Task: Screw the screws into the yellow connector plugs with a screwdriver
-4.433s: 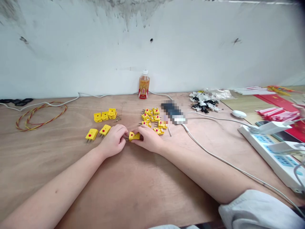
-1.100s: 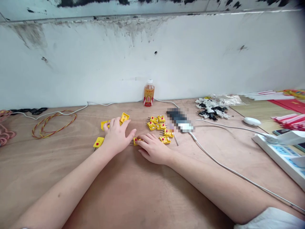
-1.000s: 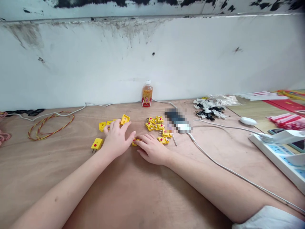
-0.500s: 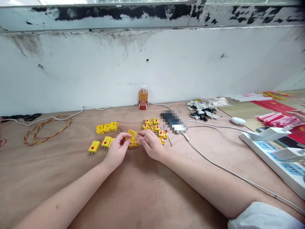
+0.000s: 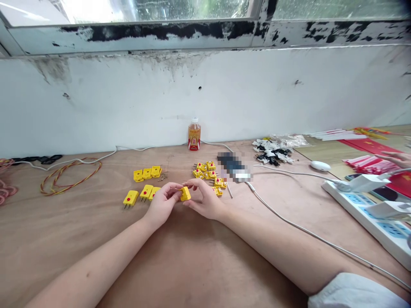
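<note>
Yellow thermocouple plug (image 5: 185, 193) pinched between left hand (image 5: 162, 202) and right hand (image 5: 205, 201) grips, more plugs (image 5: 131, 197) near its left, another cluster (image 5: 198, 173) just beyond

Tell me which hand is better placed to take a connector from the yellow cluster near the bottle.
Right, probably: the right hand sits just below that cluster of yellow connectors, the left hand farther away; both hands pinch one connector.

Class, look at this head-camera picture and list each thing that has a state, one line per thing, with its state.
Left hand: gripping the yellow plug
Right hand: gripping the same plug
Other yellow plugs: lying loose, pins showing
Plastic drink bottle: upright, capped
Power strip: white plugs inserted
Twisted red-and-yellow wire: coiled, lying loose
</note>
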Available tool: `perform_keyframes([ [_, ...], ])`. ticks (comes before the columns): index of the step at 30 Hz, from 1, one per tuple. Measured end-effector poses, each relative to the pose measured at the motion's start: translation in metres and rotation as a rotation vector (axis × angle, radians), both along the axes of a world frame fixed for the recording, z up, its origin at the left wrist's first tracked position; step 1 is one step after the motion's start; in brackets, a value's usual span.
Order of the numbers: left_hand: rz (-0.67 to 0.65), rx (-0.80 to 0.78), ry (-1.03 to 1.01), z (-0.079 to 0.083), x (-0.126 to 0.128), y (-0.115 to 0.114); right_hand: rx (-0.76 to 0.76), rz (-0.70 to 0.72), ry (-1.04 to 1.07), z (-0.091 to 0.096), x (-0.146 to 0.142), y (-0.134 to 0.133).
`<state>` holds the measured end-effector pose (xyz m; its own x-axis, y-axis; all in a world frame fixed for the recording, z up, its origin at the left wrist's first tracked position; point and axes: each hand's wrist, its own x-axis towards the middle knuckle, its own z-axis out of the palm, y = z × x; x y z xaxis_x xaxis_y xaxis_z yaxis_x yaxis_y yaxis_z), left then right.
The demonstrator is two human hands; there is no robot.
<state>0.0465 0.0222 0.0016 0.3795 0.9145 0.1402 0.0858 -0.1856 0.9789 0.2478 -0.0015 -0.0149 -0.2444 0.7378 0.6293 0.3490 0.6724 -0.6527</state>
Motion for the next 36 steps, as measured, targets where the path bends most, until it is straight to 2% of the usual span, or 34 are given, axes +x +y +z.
perform_keyframes([
  [4, -0.015, 0.002, 0.017, -0.002, 0.0, -0.001, 0.065, 0.027, -0.087, 0.005, 0.0, -0.001],
  [8, -0.01, 0.057, 0.092, 0.0, -0.001, -0.001, 0.084, 0.035, -0.045, 0.006, 0.0, -0.003],
  [10, 0.064, 0.183, 0.207, 0.001, -0.004, 0.0, 0.047, 0.007, 0.008, 0.004, -0.001, -0.004],
  [13, 0.167, 0.449, 0.496, 0.001, -0.012, 0.004, -0.033, -0.089, 0.038, -0.002, -0.001, -0.003],
  [15, 0.119, 0.542, 0.687, 0.001, -0.017, 0.007, -0.064, -0.169, 0.013, -0.004, 0.0, 0.0],
  [18, 0.024, 0.561, 0.838, -0.001, -0.019, 0.009, -0.053, -0.229, -0.073, -0.006, 0.005, 0.007],
  [23, 0.016, 0.587, 0.875, -0.006, -0.018, 0.011, 0.01, -0.173, -0.381, -0.004, 0.007, 0.012],
  [27, 0.002, 0.634, 0.868, -0.008, -0.02, 0.012, -0.001, -0.1, -0.552, 0.0, 0.003, 0.009],
  [36, -0.05, 0.763, 0.808, 0.001, -0.019, 0.005, -0.068, -0.122, -0.624, 0.003, 0.0, 0.008],
])
